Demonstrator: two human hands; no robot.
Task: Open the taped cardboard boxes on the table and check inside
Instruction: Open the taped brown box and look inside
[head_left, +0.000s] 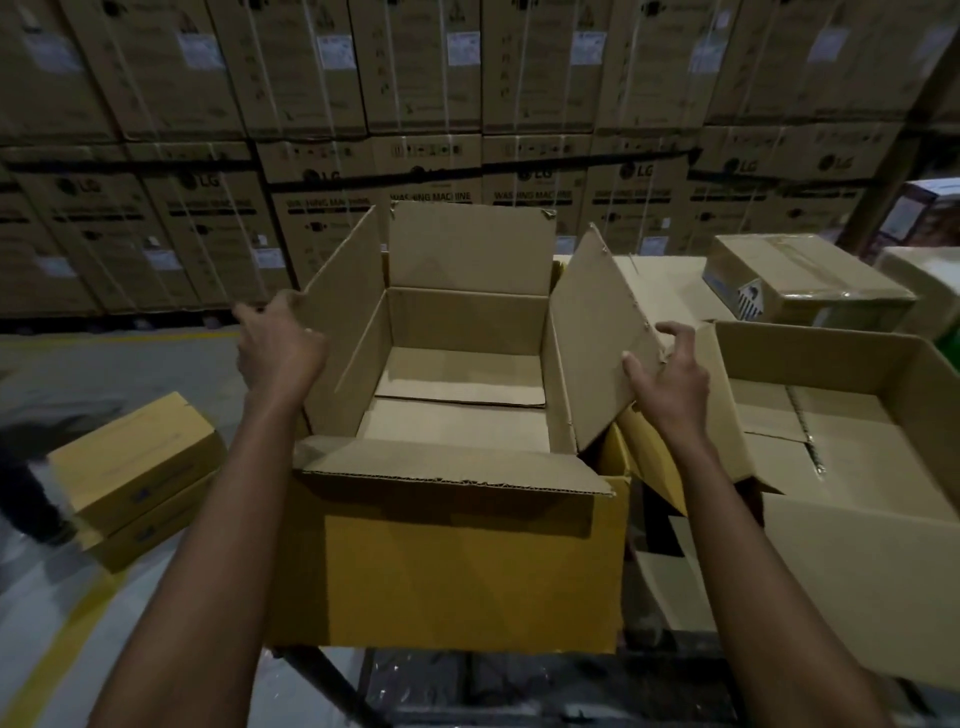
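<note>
Holding the box (447, 561) open: left hand (280, 353) curled over the left flap (343, 291), right hand (670, 379) seemingly pinching the right flap (592, 332); the taped box (810, 280) lies beyond the right hand.

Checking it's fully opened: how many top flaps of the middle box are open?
4: far flap upright, left flap held by the left hand, right flap by the right hand, near flap folded outward. None hidden.
</note>
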